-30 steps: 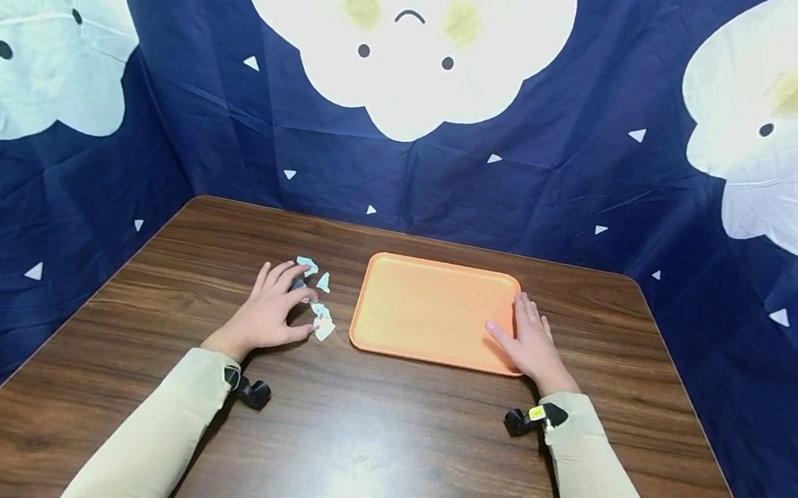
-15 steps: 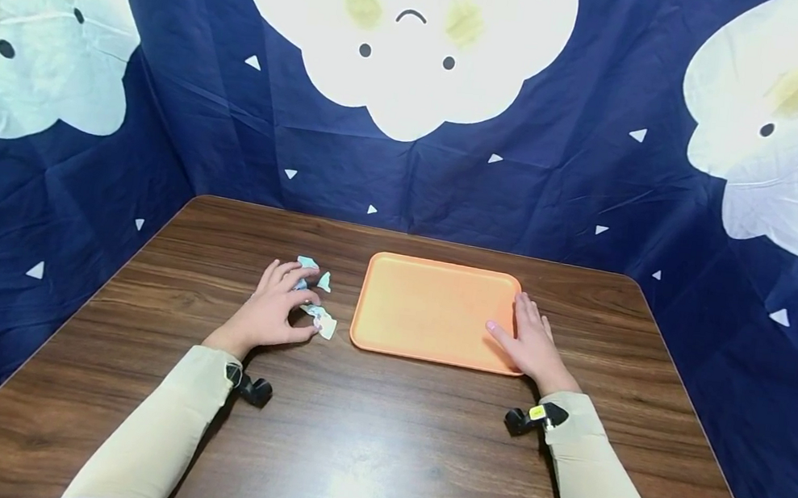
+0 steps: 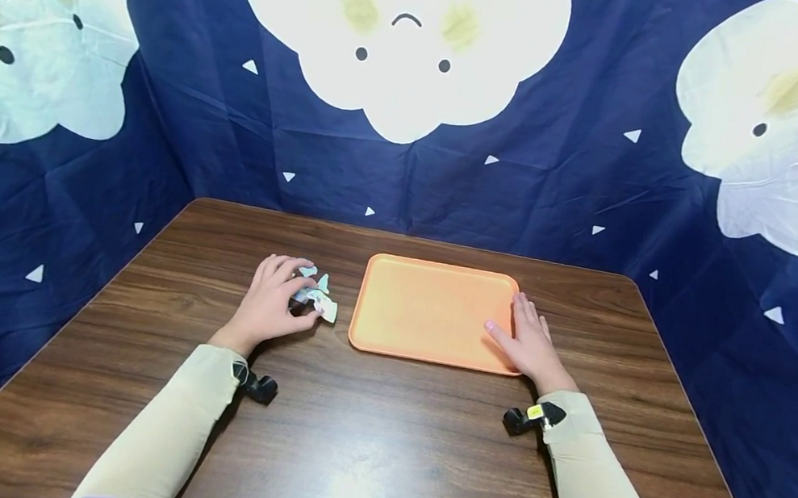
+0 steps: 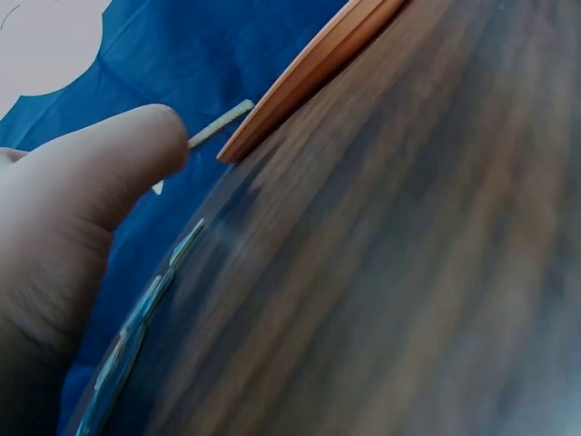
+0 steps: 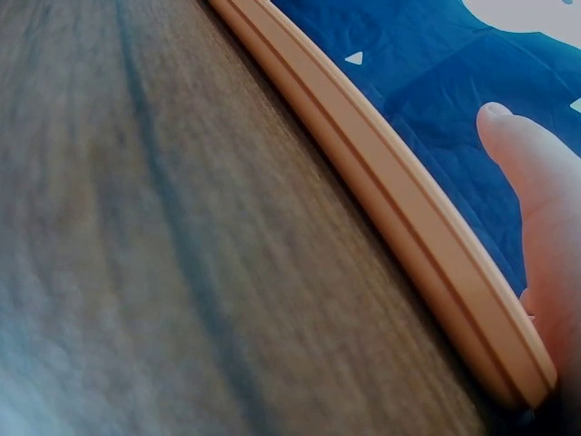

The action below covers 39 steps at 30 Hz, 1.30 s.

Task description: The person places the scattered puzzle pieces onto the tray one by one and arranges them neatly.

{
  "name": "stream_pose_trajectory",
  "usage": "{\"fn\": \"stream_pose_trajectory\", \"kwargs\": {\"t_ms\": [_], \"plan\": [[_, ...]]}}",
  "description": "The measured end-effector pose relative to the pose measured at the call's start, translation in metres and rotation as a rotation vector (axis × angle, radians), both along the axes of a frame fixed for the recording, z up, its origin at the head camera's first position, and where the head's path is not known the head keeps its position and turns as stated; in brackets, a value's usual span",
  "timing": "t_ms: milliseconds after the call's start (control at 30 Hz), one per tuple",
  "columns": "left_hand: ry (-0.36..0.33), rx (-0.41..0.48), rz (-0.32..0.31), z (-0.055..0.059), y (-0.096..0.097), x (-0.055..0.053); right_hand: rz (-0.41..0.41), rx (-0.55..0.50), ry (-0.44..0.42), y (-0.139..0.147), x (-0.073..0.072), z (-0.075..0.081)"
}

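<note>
My left hand pinches a pale, flat, irregular piece between thumb and fingers, left of the orange tray. In the left wrist view this piece sticks out past the thumb, raised off the table, its thin edge showing. Several similar white and blue pieces lie beneath and beyond the fingers, partly hidden by them. Over at the tray's right rim, my right hand rests with straight fingers along the edge and the thumb over the inside of the tray.
The tray lies flat on a brown wood-grain table. A dark blue cloth with white clouds hangs behind and at the sides. Both wrists carry small black cameras.
My left hand has moved slightly away from me and closed its thumb and fingers on the pale piece, which has shifted a little farther off. The right hand and tray stay put.
</note>
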State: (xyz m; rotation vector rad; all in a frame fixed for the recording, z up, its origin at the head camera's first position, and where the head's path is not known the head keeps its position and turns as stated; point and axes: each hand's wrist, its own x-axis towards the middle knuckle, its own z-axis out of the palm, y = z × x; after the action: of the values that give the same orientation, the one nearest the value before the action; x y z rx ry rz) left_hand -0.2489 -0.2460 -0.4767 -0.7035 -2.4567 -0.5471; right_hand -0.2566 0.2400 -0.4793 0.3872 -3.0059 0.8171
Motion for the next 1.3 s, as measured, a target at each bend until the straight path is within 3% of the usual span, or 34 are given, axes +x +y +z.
{"fn": "stream_pose_trajectory", "kwargs": {"t_ms": [267,567,767,1033,1300], "plan": [[-0.012,0.073,0.074,0.003,0.027,-0.011,0.000,-0.009,0.017,0.001,-0.002,-0.003],[-0.040,0.056,0.125,0.006,0.064,-0.024,-0.003,-0.001,0.002,0.002,-0.003,-0.003],[-0.112,-0.079,0.194,0.009,0.082,-0.030,0.000,-0.003,0.008,0.001,-0.002,-0.002],[-0.154,-0.288,0.250,0.018,0.102,-0.035,-0.002,0.010,0.011,0.000,-0.002,-0.003],[-0.195,-0.346,0.281,0.025,0.121,-0.043,-0.008,0.009,0.019,0.002,-0.002,-0.003]]}}
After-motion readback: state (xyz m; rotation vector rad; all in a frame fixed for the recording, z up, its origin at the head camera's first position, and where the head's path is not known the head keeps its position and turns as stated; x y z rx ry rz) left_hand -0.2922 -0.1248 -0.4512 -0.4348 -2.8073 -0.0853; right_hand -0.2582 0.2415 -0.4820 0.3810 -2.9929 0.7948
